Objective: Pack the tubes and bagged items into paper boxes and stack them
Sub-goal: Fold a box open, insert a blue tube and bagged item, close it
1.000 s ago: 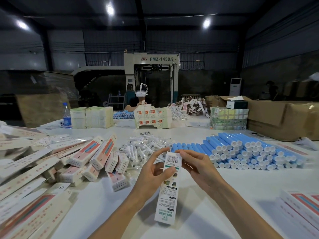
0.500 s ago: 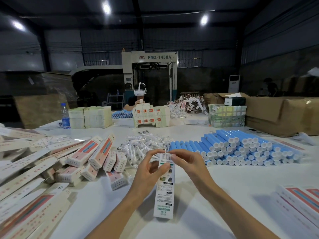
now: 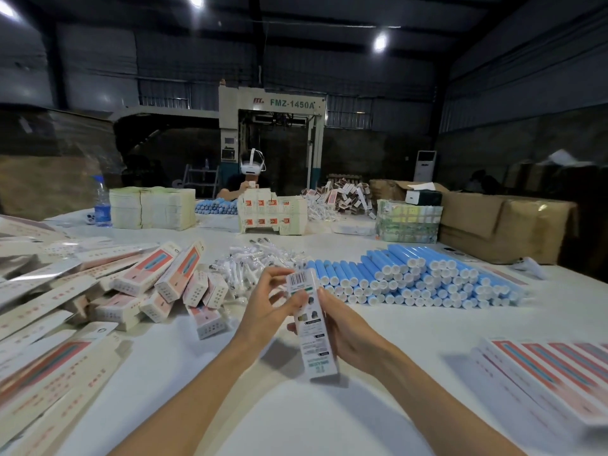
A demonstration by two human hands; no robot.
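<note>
Two hands, left [image 3: 266, 307] & right [image 3: 345, 330], gripped one box [image 3: 316, 350] near the tubes [image 3: 411, 274]; closing it square, w/o crushing, prob. mattered.

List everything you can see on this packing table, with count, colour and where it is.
paper box: one, white, between both hands
blue tubes: many, white caps, stacked right of centre
bagged items: one pile, clear, behind the hands
assembled boxes: one heap, pink-white, left of centre
flat boxes: many, pink-white, left edge and near right
water bottle: one, blue label, far left
cartons: at least two, brown, far right
left hand: one, pinches box top
right hand: one, grips box side
</note>
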